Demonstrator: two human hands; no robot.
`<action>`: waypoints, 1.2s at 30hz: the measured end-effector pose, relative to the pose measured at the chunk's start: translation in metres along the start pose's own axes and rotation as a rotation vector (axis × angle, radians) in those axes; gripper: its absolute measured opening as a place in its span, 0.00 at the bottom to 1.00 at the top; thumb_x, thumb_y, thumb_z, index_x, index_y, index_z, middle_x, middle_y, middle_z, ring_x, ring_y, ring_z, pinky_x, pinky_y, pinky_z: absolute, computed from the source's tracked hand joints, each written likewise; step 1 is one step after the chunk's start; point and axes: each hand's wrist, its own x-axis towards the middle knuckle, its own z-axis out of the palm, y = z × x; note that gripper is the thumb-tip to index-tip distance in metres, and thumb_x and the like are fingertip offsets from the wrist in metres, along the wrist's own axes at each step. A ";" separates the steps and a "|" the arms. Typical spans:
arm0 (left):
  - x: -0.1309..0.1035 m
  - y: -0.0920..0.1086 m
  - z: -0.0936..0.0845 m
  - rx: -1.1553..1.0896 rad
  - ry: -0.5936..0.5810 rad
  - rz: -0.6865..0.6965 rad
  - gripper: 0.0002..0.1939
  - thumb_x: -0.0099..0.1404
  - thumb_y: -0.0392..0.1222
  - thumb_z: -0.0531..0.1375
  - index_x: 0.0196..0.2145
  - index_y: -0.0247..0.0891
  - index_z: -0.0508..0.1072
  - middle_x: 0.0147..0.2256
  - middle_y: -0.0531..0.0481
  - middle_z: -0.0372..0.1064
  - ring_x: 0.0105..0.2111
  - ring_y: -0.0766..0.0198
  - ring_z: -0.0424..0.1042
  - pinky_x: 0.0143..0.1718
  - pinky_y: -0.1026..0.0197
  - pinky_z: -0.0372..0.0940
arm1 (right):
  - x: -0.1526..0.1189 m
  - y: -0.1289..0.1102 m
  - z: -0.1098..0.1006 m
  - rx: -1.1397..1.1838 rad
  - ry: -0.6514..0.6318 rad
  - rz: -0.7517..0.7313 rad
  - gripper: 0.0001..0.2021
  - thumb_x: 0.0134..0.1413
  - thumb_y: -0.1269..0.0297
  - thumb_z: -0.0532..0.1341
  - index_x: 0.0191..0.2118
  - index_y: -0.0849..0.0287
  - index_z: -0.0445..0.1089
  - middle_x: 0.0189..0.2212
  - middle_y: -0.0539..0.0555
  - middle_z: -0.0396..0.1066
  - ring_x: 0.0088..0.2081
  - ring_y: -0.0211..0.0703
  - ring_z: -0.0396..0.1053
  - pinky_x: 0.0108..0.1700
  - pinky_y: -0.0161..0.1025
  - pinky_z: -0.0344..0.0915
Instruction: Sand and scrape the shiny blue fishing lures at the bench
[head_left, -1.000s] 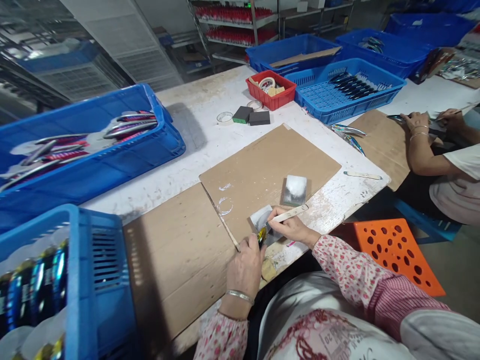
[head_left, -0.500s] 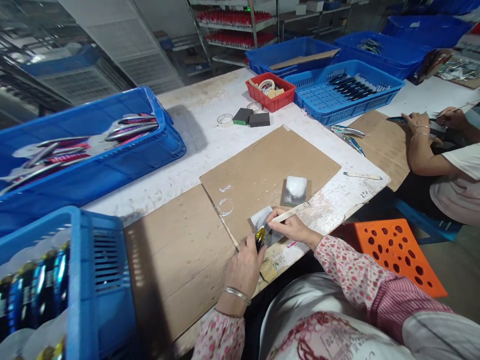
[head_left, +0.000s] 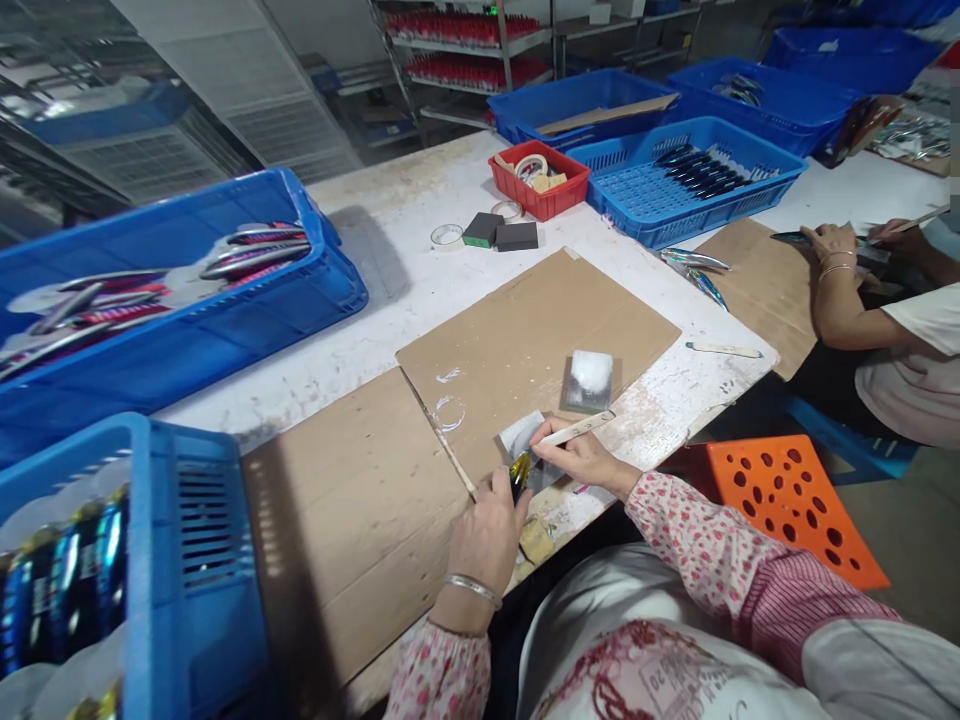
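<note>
My left hand (head_left: 487, 525) is closed around a fishing lure (head_left: 519, 472) with a yellow, shiny end and a dark body, near the table's front edge. In my right hand (head_left: 574, 455) is a pale flat stick (head_left: 579, 428), held like a pen, its lower end close to the lure. Under and behind the fingers lies a whitish sheet (head_left: 521, 432) with a grey patch. A small block with a white top (head_left: 591, 378) sits on the cardboard (head_left: 540, 320) just beyond my right hand. A yellowish sponge piece (head_left: 536, 540) is beside my left hand.
Blue crates (head_left: 352, 280) of lures stand at the left. Farther back are a red basket (head_left: 551, 205), dark blocks (head_left: 517, 237), tape (head_left: 447, 236) and a blue tray (head_left: 645, 220) of lures. A co-worker's hands (head_left: 832, 245) are at the right, above an orange stool (head_left: 795, 500).
The view has shifted very slightly. Both hands keep nearly the same place and grip, and the stick in my right hand has moved slightly left and down.
</note>
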 end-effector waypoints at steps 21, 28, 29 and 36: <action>-0.003 0.005 -0.001 0.055 0.020 -0.013 0.14 0.71 0.47 0.46 0.44 0.36 0.64 0.38 0.45 0.71 0.32 0.60 0.76 0.27 0.64 0.65 | 0.000 0.005 0.002 0.098 0.112 0.054 0.16 0.56 0.49 0.61 0.34 0.59 0.67 0.26 0.48 0.64 0.27 0.36 0.60 0.31 0.34 0.58; -0.001 -0.007 0.012 -0.059 0.045 0.025 0.16 0.71 0.48 0.46 0.49 0.36 0.63 0.39 0.43 0.72 0.36 0.58 0.76 0.30 0.62 0.66 | -0.011 -0.003 -0.043 -0.050 0.424 -0.008 0.12 0.58 0.52 0.60 0.38 0.56 0.68 0.29 0.50 0.67 0.31 0.40 0.64 0.34 0.36 0.61; -0.001 -0.009 0.014 -0.073 0.050 0.030 0.17 0.71 0.48 0.46 0.49 0.36 0.63 0.39 0.43 0.73 0.36 0.57 0.76 0.30 0.62 0.66 | -0.014 -0.004 -0.053 -0.143 0.438 -0.031 0.11 0.58 0.53 0.60 0.38 0.56 0.69 0.29 0.51 0.68 0.31 0.40 0.65 0.34 0.37 0.62; 0.000 -0.015 0.018 -0.113 0.047 0.024 0.19 0.71 0.50 0.46 0.51 0.36 0.63 0.36 0.44 0.74 0.35 0.55 0.76 0.31 0.59 0.65 | -0.027 0.013 -0.118 -0.697 0.568 -0.221 0.10 0.61 0.58 0.58 0.38 0.57 0.72 0.35 0.56 0.72 0.39 0.47 0.68 0.42 0.44 0.64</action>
